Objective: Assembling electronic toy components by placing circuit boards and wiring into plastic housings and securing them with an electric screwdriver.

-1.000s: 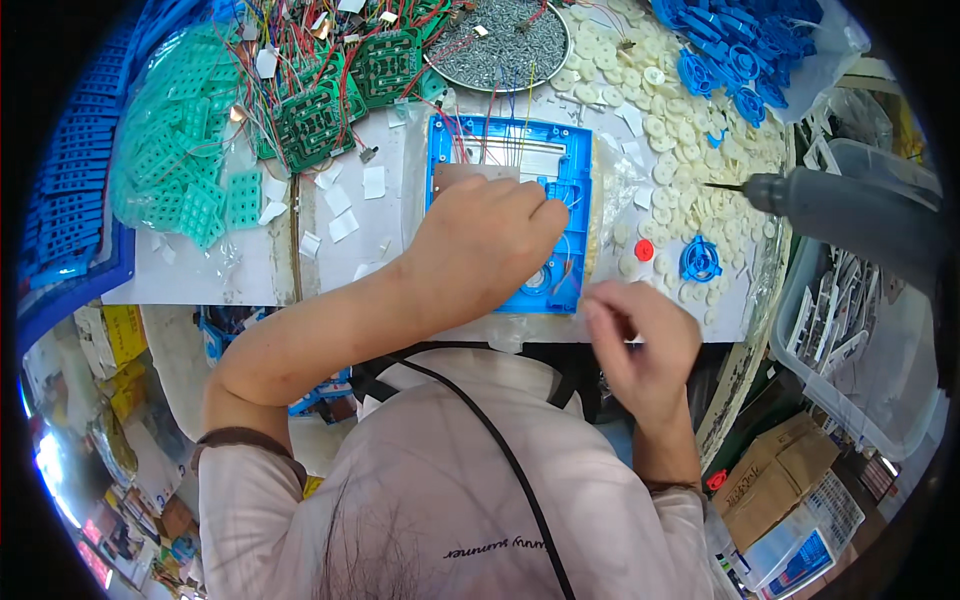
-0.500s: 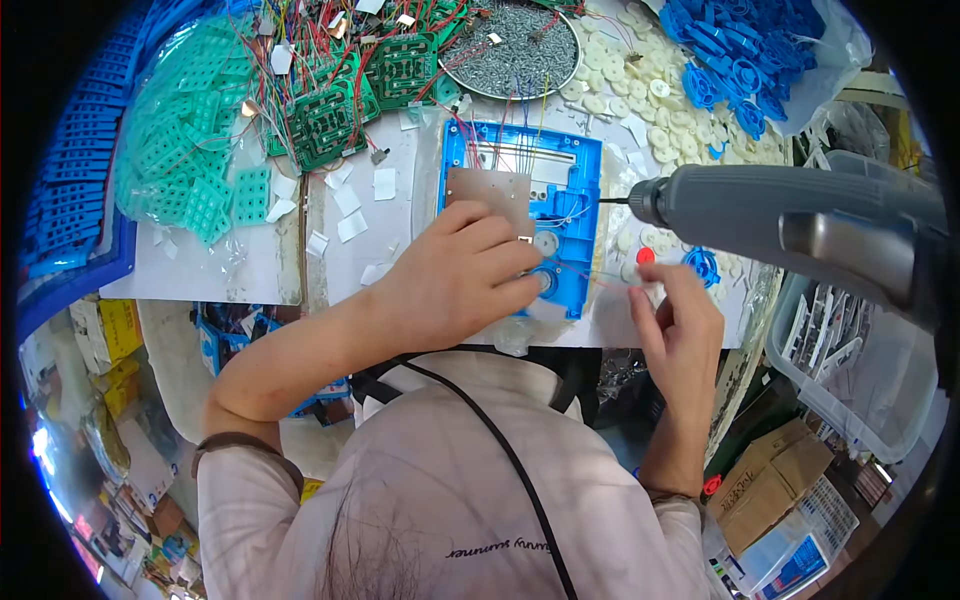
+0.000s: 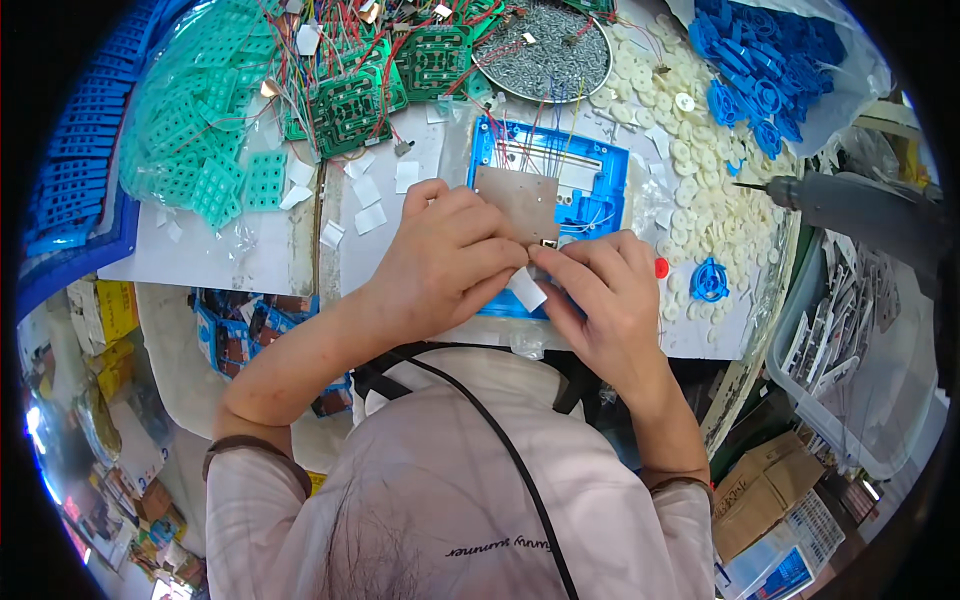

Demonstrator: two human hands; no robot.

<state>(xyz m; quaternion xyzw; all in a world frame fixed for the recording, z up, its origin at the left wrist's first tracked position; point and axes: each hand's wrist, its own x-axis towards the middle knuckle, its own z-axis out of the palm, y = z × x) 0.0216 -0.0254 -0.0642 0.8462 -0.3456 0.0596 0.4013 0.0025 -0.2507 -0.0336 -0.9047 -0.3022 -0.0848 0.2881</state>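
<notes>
A blue plastic housing (image 3: 598, 172) lies on the white table with a brown circuit board (image 3: 515, 200) and thin coloured wires inside it. My left hand (image 3: 445, 255) rests over the housing's near left part, fingers curled at the board's lower edge. My right hand (image 3: 605, 300) meets it from the right, fingertips pinching a small part at the board's corner. A small white paper square (image 3: 526, 289) sits between the two hands. An electric screwdriver (image 3: 850, 205) hangs at the right, apart from both hands.
Green circuit boards with wires (image 3: 360, 85), teal rubber keypads (image 3: 195, 150), a round tray of screws (image 3: 550, 50), white round discs (image 3: 690, 180), blue plastic wheels (image 3: 760, 70) and a small red cap (image 3: 661, 268) crowd the table. A grey bin (image 3: 850, 350) stands at the right.
My right hand let go of the screwdriver, which swung back to the right. That hand moved left to the board's corner, where both hands now meet.
</notes>
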